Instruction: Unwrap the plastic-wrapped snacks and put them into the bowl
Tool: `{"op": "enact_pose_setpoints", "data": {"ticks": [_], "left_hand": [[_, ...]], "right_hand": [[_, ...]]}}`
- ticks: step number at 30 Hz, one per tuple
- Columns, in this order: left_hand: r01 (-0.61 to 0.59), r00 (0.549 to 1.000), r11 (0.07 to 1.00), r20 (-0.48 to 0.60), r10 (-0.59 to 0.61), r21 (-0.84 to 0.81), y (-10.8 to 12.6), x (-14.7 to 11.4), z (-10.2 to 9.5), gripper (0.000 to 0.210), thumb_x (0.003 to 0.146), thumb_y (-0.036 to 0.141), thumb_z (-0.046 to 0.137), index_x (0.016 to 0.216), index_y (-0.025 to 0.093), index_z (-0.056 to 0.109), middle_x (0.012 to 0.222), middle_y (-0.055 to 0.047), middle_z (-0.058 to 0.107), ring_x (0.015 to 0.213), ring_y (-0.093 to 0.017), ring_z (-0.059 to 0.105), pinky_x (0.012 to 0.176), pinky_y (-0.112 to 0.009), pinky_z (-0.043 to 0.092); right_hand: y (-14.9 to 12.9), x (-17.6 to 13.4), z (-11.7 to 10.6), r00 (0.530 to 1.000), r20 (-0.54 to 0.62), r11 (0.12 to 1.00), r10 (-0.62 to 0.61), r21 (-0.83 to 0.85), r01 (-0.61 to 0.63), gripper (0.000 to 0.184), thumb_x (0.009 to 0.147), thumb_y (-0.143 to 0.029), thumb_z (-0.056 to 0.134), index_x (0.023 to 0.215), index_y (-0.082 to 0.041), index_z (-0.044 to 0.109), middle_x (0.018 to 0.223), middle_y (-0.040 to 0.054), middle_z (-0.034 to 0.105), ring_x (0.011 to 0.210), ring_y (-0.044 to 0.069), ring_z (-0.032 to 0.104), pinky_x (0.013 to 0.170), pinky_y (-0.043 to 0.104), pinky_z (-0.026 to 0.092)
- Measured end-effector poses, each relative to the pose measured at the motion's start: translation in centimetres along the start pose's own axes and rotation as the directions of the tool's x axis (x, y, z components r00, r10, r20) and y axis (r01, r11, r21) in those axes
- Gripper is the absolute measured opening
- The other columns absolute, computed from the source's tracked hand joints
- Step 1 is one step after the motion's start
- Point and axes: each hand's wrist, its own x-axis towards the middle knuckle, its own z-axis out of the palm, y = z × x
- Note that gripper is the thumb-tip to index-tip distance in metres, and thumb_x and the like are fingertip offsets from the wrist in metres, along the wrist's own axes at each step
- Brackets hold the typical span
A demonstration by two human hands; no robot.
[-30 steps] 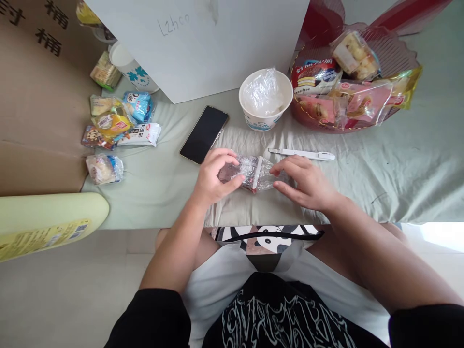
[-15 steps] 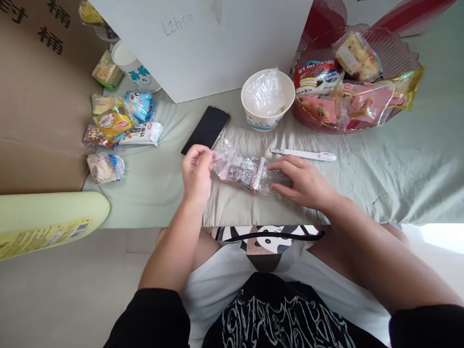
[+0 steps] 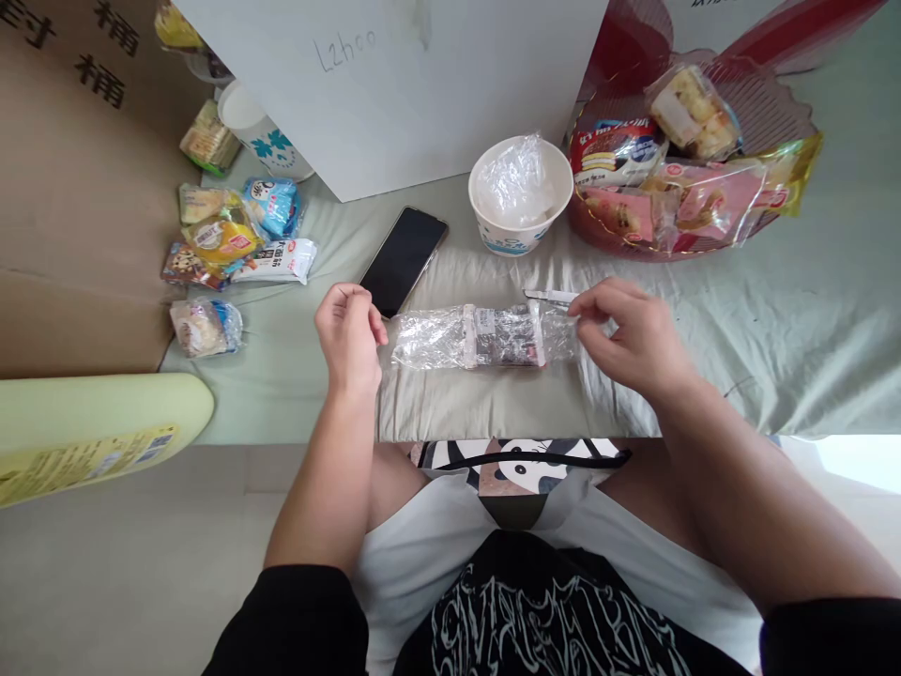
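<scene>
A snack packet (image 3: 505,336), dark with pale ends, lies on the cloth in clear plastic wrap (image 3: 431,340) that stretches out flat to both sides. My left hand (image 3: 350,336) is closed, fingers curled, just beyond the wrap's left end; whether anything is pinched in it is hidden. At the other end, my right hand (image 3: 630,336) pinches the wrap's right edge between thumb and fingers. A white craft knife (image 3: 553,296) lies behind the packet, its handle mostly covered by my right hand. Close behind my left hand rests a black phone (image 3: 404,258).
Behind the packet stands a paper bowl (image 3: 519,235) with crumpled clear film (image 3: 517,178) inside. A red-tinted basket (image 3: 633,246) of wrapped snacks is at back right. Several packaged snacks (image 3: 225,235) and a paper cup (image 3: 264,141) are left, beside a cardboard box (image 3: 84,235). A white board (image 3: 436,103) stands behind.
My left hand has moved left and my right hand right, over the knife handle. The wrap is now spread out longer and flatter, and the packet has shifted right and straightened.
</scene>
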Motion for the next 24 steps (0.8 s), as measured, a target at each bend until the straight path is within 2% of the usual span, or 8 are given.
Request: {"op": "enact_pose_setpoints", "data": {"ticks": [2, 4, 5, 7, 9, 12, 15, 24], "left_hand": [[-0.260, 0.964, 0.958, 0.094, 0.250, 0.121, -0.3, -0.5, 0.1, 0.022, 0.083, 0.040, 0.069, 0.077, 0.024, 0.055, 0.062, 0.003, 0.053, 0.054, -0.013, 0.050, 0.051, -0.027, 0.043], [-0.526, 0.832, 0.820, 0.338, 0.440, 0.225, -0.4, -1.2, 0.3, 0.028, 0.075, 0.046, 0.078, 0.084, 0.025, 0.062, 0.083, -0.003, 0.066, 0.079, -0.020, 0.063, 0.075, -0.037, 0.055], [-0.617, 0.745, 0.745, 0.496, 0.447, 0.254, -0.4, -1.5, 0.4, 0.034, 0.069, 0.047, 0.083, 0.088, 0.025, 0.065, 0.095, -0.005, 0.070, 0.093, -0.025, 0.065, 0.088, -0.043, 0.055], [-0.709, 0.588, 0.650, 0.738, 0.331, 0.274, -0.3, -2.0, 0.5, 0.041, 0.064, 0.043, 0.088, 0.097, 0.026, 0.070, 0.112, -0.007, 0.073, 0.112, -0.032, 0.064, 0.104, -0.051, 0.050], [-0.712, 0.521, 0.645, 0.824, 0.223, 0.277, -0.4, -2.2, 0.5, 0.036, 0.070, 0.037, 0.085, 0.102, 0.025, 0.072, 0.120, -0.008, 0.074, 0.116, -0.031, 0.066, 0.106, -0.051, 0.050], [-0.627, 0.554, 0.737, 0.809, 0.197, 0.250, -0.6, -2.0, 0.0, 0.017, 0.085, 0.034, 0.074, 0.097, 0.023, 0.074, 0.116, -0.008, 0.077, 0.106, -0.025, 0.073, 0.098, -0.043, 0.056], [-0.550, 0.594, 0.809, 0.778, 0.203, 0.209, -0.8, -1.5, -0.4, 0.013, 0.087, 0.034, 0.073, 0.091, 0.022, 0.075, 0.108, -0.008, 0.079, 0.103, -0.023, 0.075, 0.095, -0.040, 0.059], [-0.500, 0.641, 0.830, 0.750, 0.161, 0.249, 0.2, -1.7, -0.6, 0.009, 0.086, 0.026, 0.066, 0.081, 0.022, 0.073, 0.093, -0.006, 0.079, 0.104, -0.026, 0.075, 0.093, -0.042, 0.059]], "right_hand": [[-0.1, 0.0, -0.2, 0.994, -0.107, 0.999, -0.001, -0.040, -0.003, 0.018, 0.084, -0.015, 0.054, 0.090, -0.025, 0.067, 0.088, 0.0074, 0.069, 0.083, 0.025, 0.067, 0.074, 0.041, 0.052], [-0.3, -0.2, -0.2, 0.992, -0.086, 0.996, -0.087, -0.038, 0.084, 0.013, 0.089, -0.025, 0.058, 0.098, -0.026, 0.068, 0.097, 0.0089, 0.071, 0.092, 0.028, 0.068, 0.082, 0.045, 0.052], [-0.4, -0.2, -0.1, 0.989, -0.033, 0.989, -0.146, -0.028, 0.145, 0.015, 0.091, -0.032, 0.060, 0.102, -0.026, 0.068, 0.101, 0.0092, 0.072, 0.095, 0.029, 0.068, 0.084, 0.046, 0.051], [-0.5, -0.4, 0.1, 0.963, 0.099, 0.967, -0.251, -0.009, 0.253, 0.025, 0.090, -0.040, 0.065, 0.111, -0.026, 0.068, 0.111, 0.0096, 0.074, 0.103, 0.031, 0.067, 0.088, 0.047, 0.048], [-0.5, -0.5, 0.4, 0.940, 0.195, 0.957, -0.282, -0.015, 0.290, 0.028, 0.091, -0.038, 0.067, 0.116, -0.026, 0.068, 0.117, 0.0091, 0.074, 0.110, 0.032, 0.067, 0.091, 0.048, 0.045], [-0.2, -0.4, 0.5, 0.947, 0.216, 0.968, -0.236, -0.031, 0.248, 0.016, 0.094, -0.031, 0.064, 0.108, -0.025, 0.069, 0.108, 0.0067, 0.077, 0.104, 0.029, 0.070, 0.090, 0.046, 0.043], [0.0, -0.2, 0.3, 0.960, 0.195, 0.979, -0.200, -0.008, 0.206, 0.012, 0.098, -0.030, 0.059, 0.093, -0.024, 0.069, 0.095, 0.0050, 0.078, 0.094, 0.026, 0.072, 0.088, 0.044, 0.044], [0.1, -0.5, 0.7, 0.999, -0.033, 0.997, -0.035, -0.066, 0.032, 0.017, 0.098, -0.033, 0.055, 0.087, -0.026, 0.065, 0.083, 0.0042, 0.073, 0.081, 0.025, 0.067, 0.093, 0.048, 0.044]]}}
